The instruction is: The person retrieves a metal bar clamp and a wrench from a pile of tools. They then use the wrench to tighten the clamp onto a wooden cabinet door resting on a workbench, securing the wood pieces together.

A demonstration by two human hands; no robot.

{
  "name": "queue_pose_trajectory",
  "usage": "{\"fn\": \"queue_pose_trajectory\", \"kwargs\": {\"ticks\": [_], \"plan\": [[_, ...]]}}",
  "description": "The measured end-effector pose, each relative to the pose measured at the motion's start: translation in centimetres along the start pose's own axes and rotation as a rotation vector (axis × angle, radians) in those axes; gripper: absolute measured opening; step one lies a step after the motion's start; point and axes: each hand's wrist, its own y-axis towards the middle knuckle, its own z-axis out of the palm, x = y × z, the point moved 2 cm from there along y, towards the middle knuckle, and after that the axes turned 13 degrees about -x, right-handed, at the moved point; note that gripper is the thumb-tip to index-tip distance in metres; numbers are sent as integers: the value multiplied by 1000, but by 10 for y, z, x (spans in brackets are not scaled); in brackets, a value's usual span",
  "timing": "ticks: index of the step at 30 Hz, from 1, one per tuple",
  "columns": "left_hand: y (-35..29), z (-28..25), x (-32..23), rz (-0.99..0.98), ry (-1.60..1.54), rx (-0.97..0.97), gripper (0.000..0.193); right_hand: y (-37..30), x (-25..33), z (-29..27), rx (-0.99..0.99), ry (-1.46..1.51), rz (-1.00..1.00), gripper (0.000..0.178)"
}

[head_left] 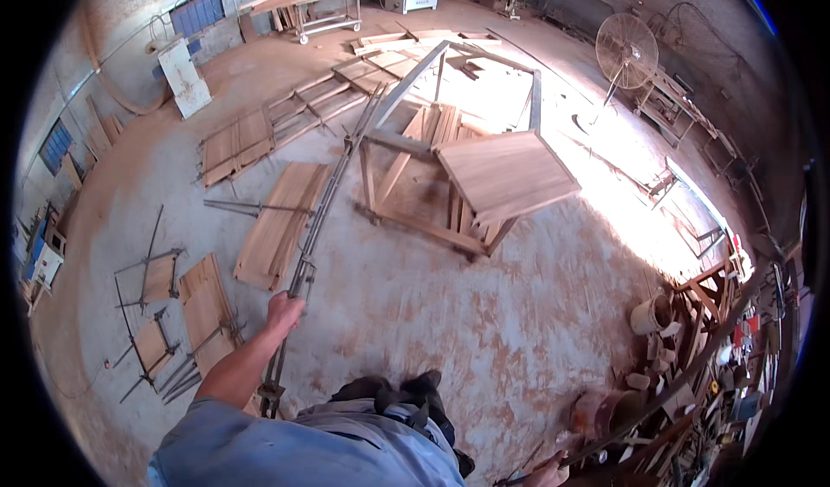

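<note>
My left hand (285, 312) is wrapped round a bundle of long, thin metal bar clamps (327, 195), which stretches from beside my body toward the wooden frame ahead. At the lower edge, my right hand (546, 472) is closed on a long dark bar (692, 368) that reaches out past the scrap pile; whether it too is a clamp I cannot tell. Close to the left hand's clamps, a wooden panel (285, 223) lies on the floor with a clamp across it. A square wooden panel (508, 174) rests tilted on top of the frame (424, 232).
Clamped smaller panels (207, 301) lie on the left. Farther off are long door-like frames (298, 115) and a wheeled cart (324, 20) of boards. A standing fan (626, 52) is at the far right. Scrap wood (692, 400) and buckets (650, 316) crowd the near right.
</note>
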Motion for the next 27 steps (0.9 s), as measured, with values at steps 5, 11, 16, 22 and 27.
{"fn": "queue_pose_trajectory", "kwargs": {"ticks": [5,11,16,22,27], "plan": [[60,101,-94,29,62,-5,24,79,32,72,138,-37,110,24],[182,206,-170,63,183,-96,23,123,-13,200,123,392,540,38],[266,276,-219,-34,83,-130,19,190,85,244,262,298,653,33],[333,346,-260,7,281,-190,23,263,154,303,478,178,605,35],[395,367,-227,217,398,-328,32,286,142,358,629,113,487,37]]}}
